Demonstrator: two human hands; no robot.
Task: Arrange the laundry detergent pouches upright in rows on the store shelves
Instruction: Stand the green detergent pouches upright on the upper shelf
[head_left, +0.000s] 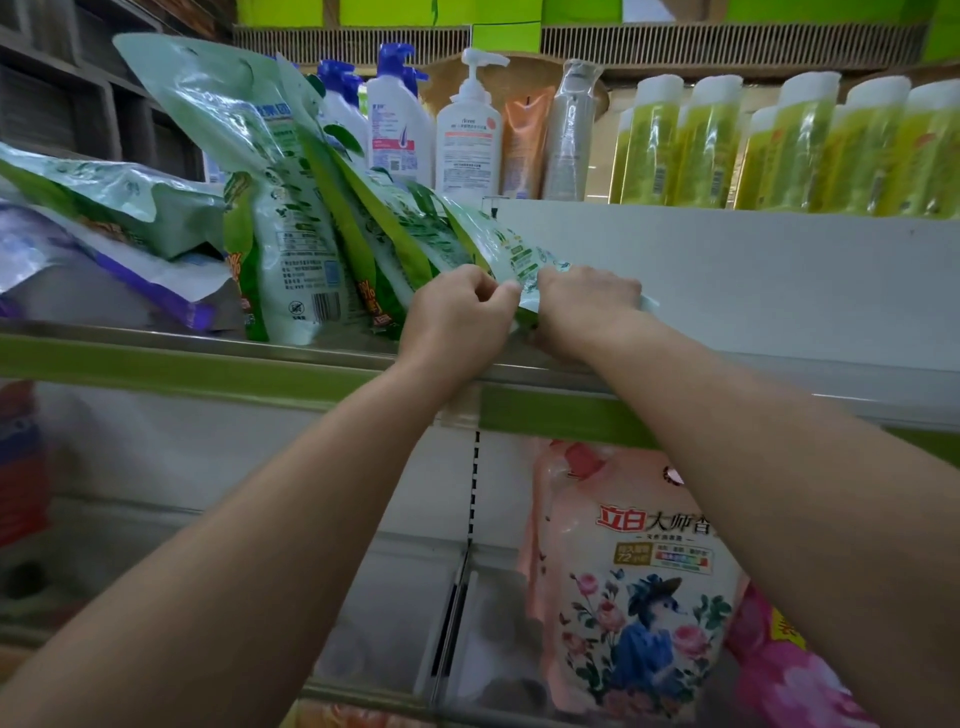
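Several green-and-white detergent pouches (296, 218) lean to the left on the upper shelf (208, 371). The rightmost green pouch (498, 244) lies tilted low, its bottom end toward me. My left hand (457, 312) pinches that pouch's lower edge with curled fingers. Just to its right, my right hand (582, 306) grips the same edge. A purple-and-white pouch (130, 280) lies flat at the far left under another green pouch (104, 192). A pink floral pouch (634, 582) stands upright on the lower shelf beneath my right forearm.
Pump bottles (467, 130) and tubes stand behind the pouches. A row of yellow-green bottles (779, 150) fills the higher ledge at the right. A white back panel (753, 270) rises behind bare shelf at the right. A magenta pouch (789, 675) sits at the lower right.
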